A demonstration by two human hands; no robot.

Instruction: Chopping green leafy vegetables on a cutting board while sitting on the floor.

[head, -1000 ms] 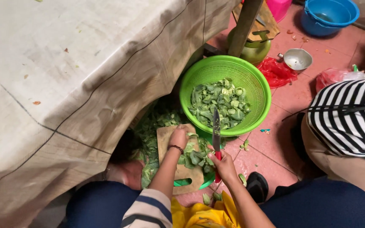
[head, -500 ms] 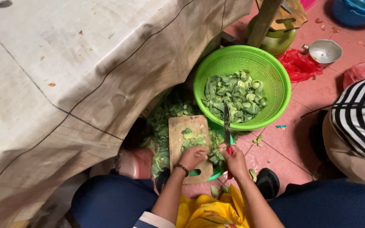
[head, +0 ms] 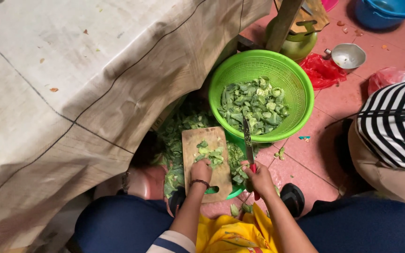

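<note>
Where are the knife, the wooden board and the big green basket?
knife (head: 247,138), head view, on the blade's middle.
wooden board (head: 198,140), head view, on its bare upper part.
big green basket (head: 233,70), head view, on its inner wall.

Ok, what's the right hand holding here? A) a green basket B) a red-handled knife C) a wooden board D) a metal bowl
B: the right hand grips a knife by its red handle, blade pointing toward the green basket, beside the board.
</note>
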